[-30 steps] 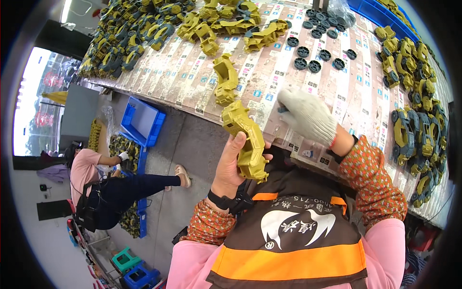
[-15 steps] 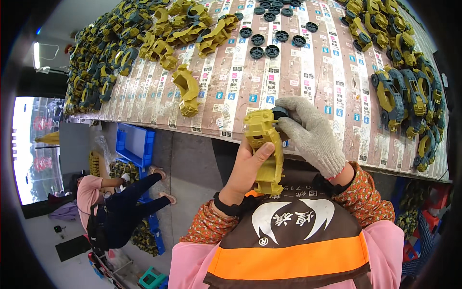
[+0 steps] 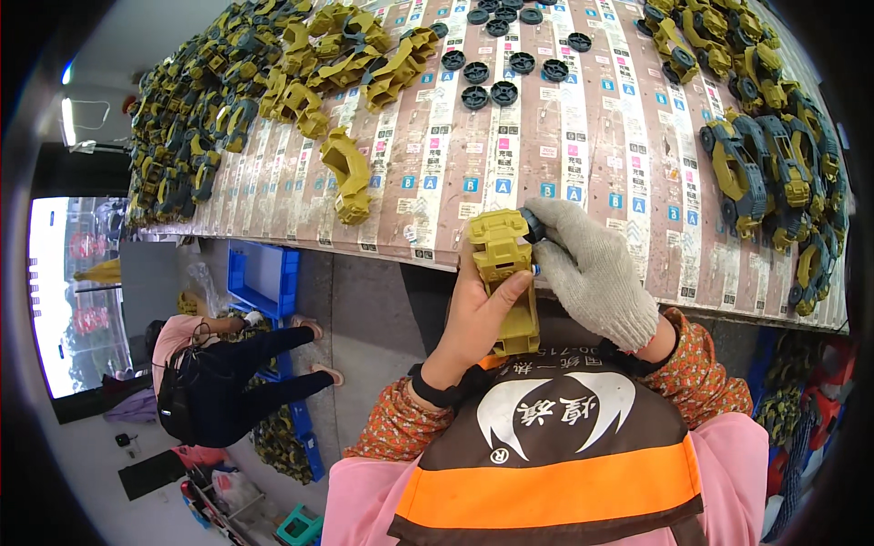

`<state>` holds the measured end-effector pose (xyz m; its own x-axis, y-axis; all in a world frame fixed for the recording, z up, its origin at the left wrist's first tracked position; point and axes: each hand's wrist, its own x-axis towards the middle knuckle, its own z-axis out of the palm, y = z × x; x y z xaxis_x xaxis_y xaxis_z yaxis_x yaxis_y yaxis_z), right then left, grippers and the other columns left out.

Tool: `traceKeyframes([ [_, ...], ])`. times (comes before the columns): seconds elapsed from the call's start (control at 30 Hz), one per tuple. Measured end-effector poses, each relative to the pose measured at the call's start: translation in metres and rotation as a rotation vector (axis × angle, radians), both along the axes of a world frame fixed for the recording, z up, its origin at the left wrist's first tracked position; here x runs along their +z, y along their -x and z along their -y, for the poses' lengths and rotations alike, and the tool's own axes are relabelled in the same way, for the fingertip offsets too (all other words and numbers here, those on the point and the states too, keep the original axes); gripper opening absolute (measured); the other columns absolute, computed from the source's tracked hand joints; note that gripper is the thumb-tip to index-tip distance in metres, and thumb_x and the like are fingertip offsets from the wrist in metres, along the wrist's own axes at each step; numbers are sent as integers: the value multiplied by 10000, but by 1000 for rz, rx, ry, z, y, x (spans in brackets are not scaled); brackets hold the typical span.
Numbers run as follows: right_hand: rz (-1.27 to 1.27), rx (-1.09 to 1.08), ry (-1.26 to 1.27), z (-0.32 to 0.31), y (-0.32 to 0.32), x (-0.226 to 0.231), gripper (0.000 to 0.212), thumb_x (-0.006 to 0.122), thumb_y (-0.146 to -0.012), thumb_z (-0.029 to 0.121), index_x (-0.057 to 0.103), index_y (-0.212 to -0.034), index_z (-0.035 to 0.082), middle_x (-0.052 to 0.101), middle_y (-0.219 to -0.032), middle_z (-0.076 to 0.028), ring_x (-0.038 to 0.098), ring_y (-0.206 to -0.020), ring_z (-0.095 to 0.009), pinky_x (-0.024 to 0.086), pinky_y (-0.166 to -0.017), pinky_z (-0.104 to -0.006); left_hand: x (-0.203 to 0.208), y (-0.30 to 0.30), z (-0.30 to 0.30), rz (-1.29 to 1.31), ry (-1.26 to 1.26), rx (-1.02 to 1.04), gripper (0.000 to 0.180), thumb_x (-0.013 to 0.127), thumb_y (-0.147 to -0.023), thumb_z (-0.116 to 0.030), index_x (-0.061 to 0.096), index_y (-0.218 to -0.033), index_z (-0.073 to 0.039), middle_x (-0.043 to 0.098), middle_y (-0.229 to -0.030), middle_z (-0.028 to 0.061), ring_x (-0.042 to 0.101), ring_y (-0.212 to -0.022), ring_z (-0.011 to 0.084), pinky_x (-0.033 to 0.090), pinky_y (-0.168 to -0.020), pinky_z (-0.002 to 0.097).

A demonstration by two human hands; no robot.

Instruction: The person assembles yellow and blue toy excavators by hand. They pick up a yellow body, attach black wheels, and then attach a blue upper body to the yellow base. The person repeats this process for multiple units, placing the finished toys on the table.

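My bare left hand (image 3: pixel 473 314) is closed around a yellow plastic toy car body (image 3: pixel 506 250), holding it upright over my apron at the table's near edge. My right hand (image 3: pixel 592 264), in a grey knitted glove, grips a black toy wheel (image 3: pixel 532 225) against the upper right side of that body. Its fingertips partly cover the wheel. Beyond my hands, several loose black wheels (image 3: pixel 503 93) lie on the table. A single yellow body (image 3: pixel 346 173) rests at the left, near the edge.
The table (image 3: pixel 437 214) has a striped printed cover. Heaps of yellow and black toy parts (image 3: pixel 214 91) fill its far left, and car bodies with wheels (image 3: pixel 742 173) line the right. At the left, a person (image 3: pixel 205 364) bends beside a blue crate (image 3: pixel 264 278).
The toy body has turned slightly in my left hand. My right hand still presses the wheel at its side. The co-worker at the left has bent further toward the crates.
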<state>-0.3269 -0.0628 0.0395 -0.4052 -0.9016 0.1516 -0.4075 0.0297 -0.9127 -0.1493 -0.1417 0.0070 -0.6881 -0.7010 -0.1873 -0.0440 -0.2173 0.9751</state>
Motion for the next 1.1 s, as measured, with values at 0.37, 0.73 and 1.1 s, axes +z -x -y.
traceKeyframes([
  [0.37,55,73,-227,-4,7,9,297,587,-912,43,662,-1198,20,720,-964,-267,726,-930,-479,567,-797,-534,-11,3,-2,137,245,-109,621,759,-1018,-268,413,-1437,33,727,-1266,178,733,-1141,285,546,-988,381],
  [0.73,237,263,-510,68,59,39,308,544,-910,88,743,-1124,-9,758,-864,-183,728,-586,-209,594,-571,-371,-20,11,18,4,-37,33,532,727,-1055,-317,479,-1423,-23,704,-1196,98,735,-1014,223,596,-884,362],
  [1.1,-841,58,-361,190,108,-6,302,644,-978,292,717,-1112,31,734,-1123,-256,718,-1084,-429,572,-920,-535,9,-16,42,-328,-480,259,403,683,-1070,-425,612,-1276,-85,719,-1008,62,739,-828,186,633,-701,343],
])
